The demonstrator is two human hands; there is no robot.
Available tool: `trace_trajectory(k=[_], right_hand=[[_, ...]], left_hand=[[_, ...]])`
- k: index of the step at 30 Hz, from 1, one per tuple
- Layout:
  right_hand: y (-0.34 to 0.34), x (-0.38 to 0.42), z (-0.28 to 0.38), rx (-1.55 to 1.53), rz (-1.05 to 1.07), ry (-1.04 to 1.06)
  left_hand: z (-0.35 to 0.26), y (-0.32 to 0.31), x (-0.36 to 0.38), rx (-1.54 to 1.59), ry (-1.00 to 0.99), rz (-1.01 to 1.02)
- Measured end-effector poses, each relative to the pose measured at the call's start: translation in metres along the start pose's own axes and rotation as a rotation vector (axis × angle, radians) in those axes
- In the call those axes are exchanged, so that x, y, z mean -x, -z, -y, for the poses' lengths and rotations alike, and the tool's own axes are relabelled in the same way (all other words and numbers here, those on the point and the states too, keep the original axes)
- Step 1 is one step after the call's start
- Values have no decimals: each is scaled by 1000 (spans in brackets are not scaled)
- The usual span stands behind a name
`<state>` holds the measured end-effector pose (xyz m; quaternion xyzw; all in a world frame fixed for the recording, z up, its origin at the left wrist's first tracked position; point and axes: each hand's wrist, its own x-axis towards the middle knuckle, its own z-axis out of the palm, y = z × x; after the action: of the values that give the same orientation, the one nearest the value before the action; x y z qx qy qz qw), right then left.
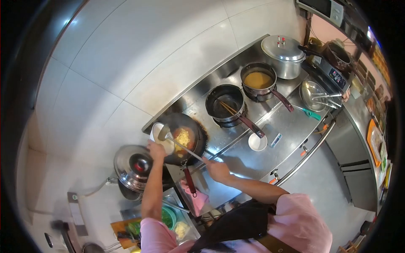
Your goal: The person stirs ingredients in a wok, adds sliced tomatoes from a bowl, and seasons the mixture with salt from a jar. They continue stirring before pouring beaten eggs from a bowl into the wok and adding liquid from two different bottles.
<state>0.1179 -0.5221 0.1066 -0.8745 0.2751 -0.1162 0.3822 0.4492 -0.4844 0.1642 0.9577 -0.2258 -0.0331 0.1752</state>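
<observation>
My left hand (157, 150) grips the rim of a white bowl (169, 147), which is tilted over the left side of a dark wok (201, 141). Closed around the long handle of a metal ladle (184, 147) is my right hand (218, 170). The ladle's head is at the bowl's mouth, over the wok. Yellow, scrambled-egg-like food (183, 138) lies in the wok with some reddish liquid around it. The wok's dark red handle (189, 181) points toward me, and neither hand is on it.
Along the steel stove stand a black saucepan (213, 110) with chopsticks, a pot of yellowish liquid (258, 80) and a pressure cooker (283, 50). A small white bowl (257, 142) sits on the front counter. A lidded pot (126, 166) is left; a pink cloth (198, 200) lies below.
</observation>
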Motion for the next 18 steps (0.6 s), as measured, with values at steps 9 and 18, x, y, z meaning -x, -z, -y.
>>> trace_trajectory(k=[9, 18], right_hand=[[31, 30, -2, 46, 129, -176], [38, 13, 19, 14, 90, -8]], left_hand=[[-10, 21, 30, -108, -155, -237], [-11, 23, 41, 50, -234, -285]])
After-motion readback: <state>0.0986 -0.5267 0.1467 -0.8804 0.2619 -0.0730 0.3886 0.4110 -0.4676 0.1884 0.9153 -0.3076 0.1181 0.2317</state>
